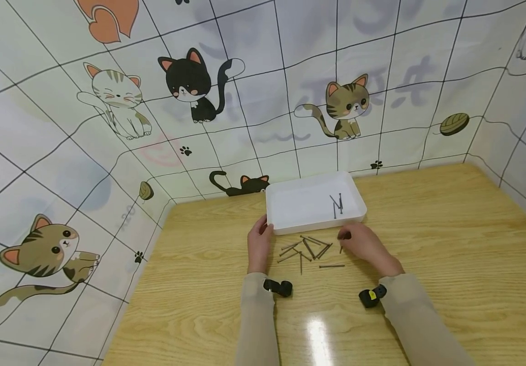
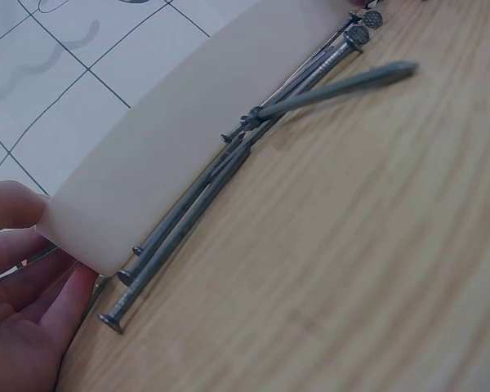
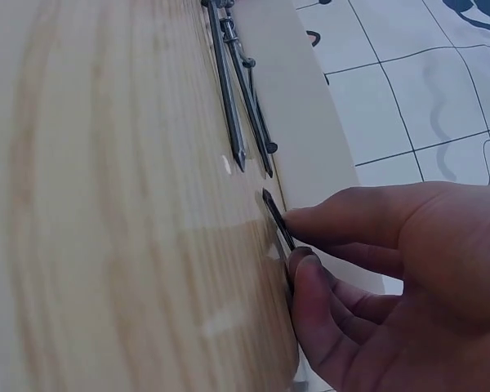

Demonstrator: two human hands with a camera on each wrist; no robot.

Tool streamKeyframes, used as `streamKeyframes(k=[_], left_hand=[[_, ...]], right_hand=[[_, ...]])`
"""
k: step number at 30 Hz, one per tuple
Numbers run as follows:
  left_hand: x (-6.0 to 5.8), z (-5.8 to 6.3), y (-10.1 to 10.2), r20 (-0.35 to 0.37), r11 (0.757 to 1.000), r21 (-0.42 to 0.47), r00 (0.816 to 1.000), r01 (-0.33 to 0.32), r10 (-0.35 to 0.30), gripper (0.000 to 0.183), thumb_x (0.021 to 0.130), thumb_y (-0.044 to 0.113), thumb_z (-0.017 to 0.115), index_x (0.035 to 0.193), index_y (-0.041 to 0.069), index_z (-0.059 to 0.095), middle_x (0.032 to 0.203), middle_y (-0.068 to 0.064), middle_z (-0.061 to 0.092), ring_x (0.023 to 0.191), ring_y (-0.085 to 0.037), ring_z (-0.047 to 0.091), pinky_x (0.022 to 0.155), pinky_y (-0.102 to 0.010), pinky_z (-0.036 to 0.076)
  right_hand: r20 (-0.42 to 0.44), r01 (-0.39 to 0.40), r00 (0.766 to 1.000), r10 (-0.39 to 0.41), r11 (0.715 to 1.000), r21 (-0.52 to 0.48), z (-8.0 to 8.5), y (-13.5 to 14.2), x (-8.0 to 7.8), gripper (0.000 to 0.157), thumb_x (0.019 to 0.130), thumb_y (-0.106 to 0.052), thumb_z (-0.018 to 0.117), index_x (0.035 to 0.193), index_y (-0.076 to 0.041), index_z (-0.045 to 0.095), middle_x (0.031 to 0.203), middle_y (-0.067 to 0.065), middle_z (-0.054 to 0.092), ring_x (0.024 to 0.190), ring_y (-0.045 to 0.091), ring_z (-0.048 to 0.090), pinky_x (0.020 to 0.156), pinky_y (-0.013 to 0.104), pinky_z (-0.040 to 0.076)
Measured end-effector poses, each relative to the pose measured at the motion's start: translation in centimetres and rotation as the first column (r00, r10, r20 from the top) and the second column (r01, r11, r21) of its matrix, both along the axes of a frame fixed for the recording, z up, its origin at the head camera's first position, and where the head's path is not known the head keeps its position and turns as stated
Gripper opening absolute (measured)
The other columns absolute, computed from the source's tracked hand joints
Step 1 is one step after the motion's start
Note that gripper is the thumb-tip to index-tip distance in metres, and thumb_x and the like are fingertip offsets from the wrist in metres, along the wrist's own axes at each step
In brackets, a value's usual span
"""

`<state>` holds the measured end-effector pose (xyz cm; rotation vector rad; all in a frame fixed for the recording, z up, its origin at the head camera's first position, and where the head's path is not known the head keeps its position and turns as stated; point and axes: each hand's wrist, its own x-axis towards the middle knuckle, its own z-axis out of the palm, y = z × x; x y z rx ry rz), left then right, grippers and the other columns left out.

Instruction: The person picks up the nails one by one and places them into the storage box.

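My left hand (image 1: 259, 246) grips the front left corner of a shallow white tray (image 1: 297, 203). In the left wrist view its fingers (image 2: 65, 294) bend round that corner. Just in front of the tray's right end, my right hand (image 1: 367, 245) pinches a dark metal nail (image 3: 275, 217) between thumb and fingertips, and the pointed end sticks out close to the tabletop. Between the hands, several loose nails (image 1: 309, 249) lie crossed on the table. One nail (image 1: 332, 266) lies apart, nearer to me. Inside the tray, several more nails (image 1: 340, 204) rest toward the right.
The wooden table (image 1: 427, 223) meets a cat-patterned wall covering (image 1: 263, 91) at the back and on both sides. The tray stands near the back edge. Each wrist wears a black strapped device, as on the left wrist (image 1: 284, 288).
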<state>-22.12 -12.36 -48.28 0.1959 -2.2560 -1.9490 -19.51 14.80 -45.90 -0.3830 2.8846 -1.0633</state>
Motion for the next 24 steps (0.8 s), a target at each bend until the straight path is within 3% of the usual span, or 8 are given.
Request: streamKeyframes(k=[6,10,18,24], left_hand=[[0.1,0.0,0.0,-0.001,1.000,-0.004,1.000,0.000,0.000,0.043,0.092,0.025,0.055,0.134,0.017,0.050,0.131,-0.002,0.053,0.118,-0.018,0.049,0.100,-0.038,0.039],[0.1,0.0,0.0,-0.007,1.000,-0.014,1.000,-0.004,0.004,0.043,0.092,0.024,0.054,0.134,0.016,0.050,0.130,-0.003,0.054,0.117,-0.018,0.050,0.099,-0.038,0.039],[-0.1,-0.1,0.0,-0.005,1.000,0.003,1.000,0.010,-0.010,0.042,0.092,0.024,0.054,0.133,0.016,0.050,0.130,-0.004,0.054,0.117,-0.018,0.050,0.098,-0.038,0.040],[0.6,1.5,0.0,0.019,0.999,0.029,1.000,0.024,-0.025,0.042,0.092,0.017,0.054,0.134,0.010,0.049,0.132,-0.010,0.052,0.118,-0.023,0.049,0.099,-0.041,0.038]], right_hand=[[0.024,0.006,1.000,-0.006,1.000,0.002,0.2,-0.1,0.1,0.037,0.080,-0.001,0.053,0.116,0.005,0.057,0.110,0.021,0.059,0.083,0.025,0.051,0.069,0.038,0.043],[0.033,0.023,0.999,-0.023,1.000,0.014,0.5,-0.2,0.3,0.042,0.080,0.001,0.052,0.122,0.006,0.052,0.112,0.022,0.058,0.081,0.025,0.050,0.066,0.035,0.041],[-0.001,0.049,0.999,-0.049,0.994,0.095,1.1,-0.4,0.7,0.037,0.079,0.003,0.053,0.115,0.007,0.055,0.106,0.023,0.060,0.077,0.025,0.051,0.066,0.039,0.044],[-0.021,0.030,0.999,-0.027,0.991,0.130,1.4,-0.5,1.0,0.034,0.077,0.004,0.054,0.110,0.008,0.058,0.109,0.023,0.060,0.085,0.027,0.055,0.074,0.045,0.046]])
